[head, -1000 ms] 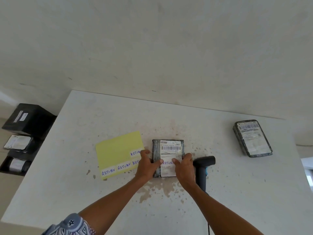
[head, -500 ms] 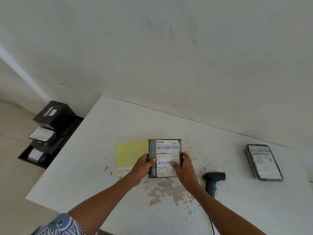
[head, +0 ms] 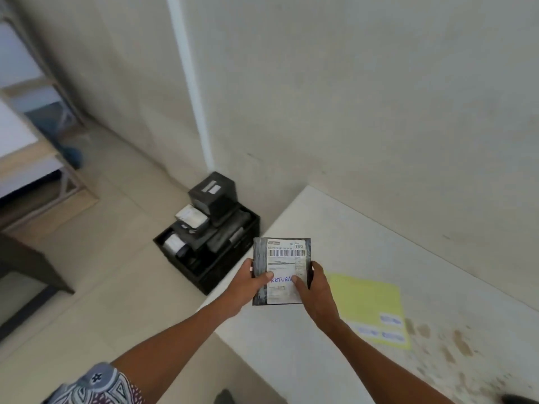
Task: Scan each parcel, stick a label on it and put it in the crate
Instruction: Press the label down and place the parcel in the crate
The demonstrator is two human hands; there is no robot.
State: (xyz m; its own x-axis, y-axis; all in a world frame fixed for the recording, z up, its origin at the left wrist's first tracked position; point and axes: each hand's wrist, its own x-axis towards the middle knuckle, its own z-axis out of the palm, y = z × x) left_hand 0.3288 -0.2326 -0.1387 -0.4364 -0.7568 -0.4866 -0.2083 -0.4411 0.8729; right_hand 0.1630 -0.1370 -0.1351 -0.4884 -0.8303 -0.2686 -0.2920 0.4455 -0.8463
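Parcel (head: 287, 258) lifted leftward toward crate (head: 232, 271) (other parcels (head: 212, 193) heaped inside).

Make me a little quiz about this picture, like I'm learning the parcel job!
1. True or false: the left hand and the right hand both hold the parcel.
2. Where is the crate? A on a chair; B on the floor beside the table; C on a shelf.
3. Fill in: the blue word written on the parcel is ____.
Key: 1 true; 2 B; 3 RETURN.
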